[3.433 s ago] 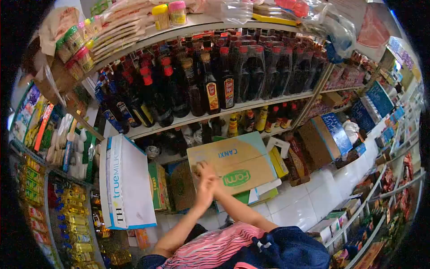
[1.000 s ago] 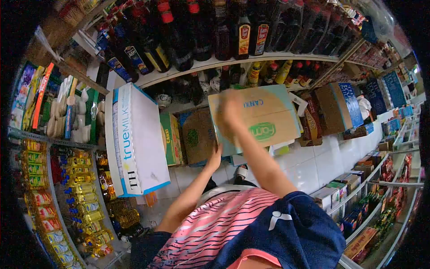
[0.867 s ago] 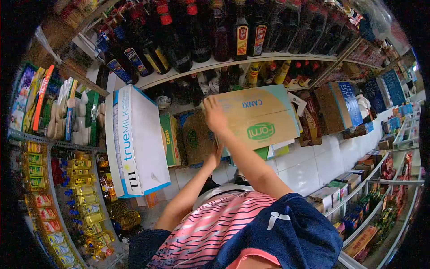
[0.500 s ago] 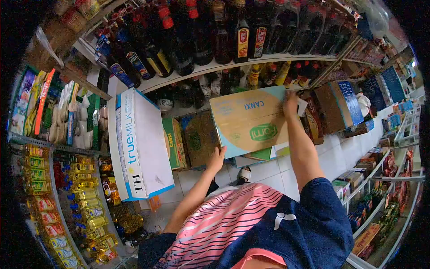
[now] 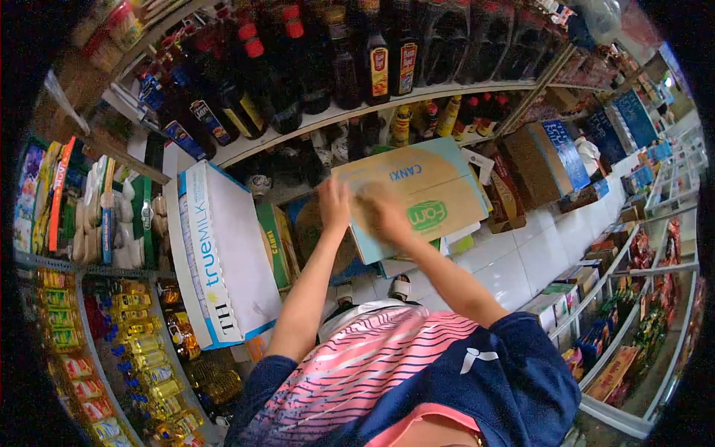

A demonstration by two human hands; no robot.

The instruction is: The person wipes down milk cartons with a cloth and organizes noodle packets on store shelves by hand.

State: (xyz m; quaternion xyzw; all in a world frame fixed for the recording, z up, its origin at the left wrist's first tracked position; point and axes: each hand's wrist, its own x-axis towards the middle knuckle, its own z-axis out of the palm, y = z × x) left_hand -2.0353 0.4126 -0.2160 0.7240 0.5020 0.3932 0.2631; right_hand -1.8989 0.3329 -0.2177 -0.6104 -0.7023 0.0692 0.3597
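Observation:
A brown cardboard carton [image 5: 454,175] with blue "CANXI" lettering and a green "Fami"-like logo lies tilted in front of me. At its left end is my left hand [image 5: 334,205], fingers stretched upward along the carton's edge. Over the left part of the carton's top, my right hand [image 5: 380,214] is smeared by motion, and its fingers do not show clearly. Left of the carton stands a white and blue "TH true MILK" box [image 5: 234,253]. Between the two sits a green and yellow carton [image 5: 277,242], with a darker brown box [image 5: 313,238] beside my left forearm.
Dark sauce bottles [image 5: 342,74] line the shelf [image 5: 320,123] ahead. Yellow oil bottles [image 5: 153,343] fill a rack at left. More cartons [image 5: 536,164] stand at right, near a glass-sided display case [image 5: 622,357]. Below me is the white tiled floor [image 5: 514,253].
My right hand has left the carton's far right edge and moved left over its top. My left hand has moved up along its left end. The view has shifted slightly.

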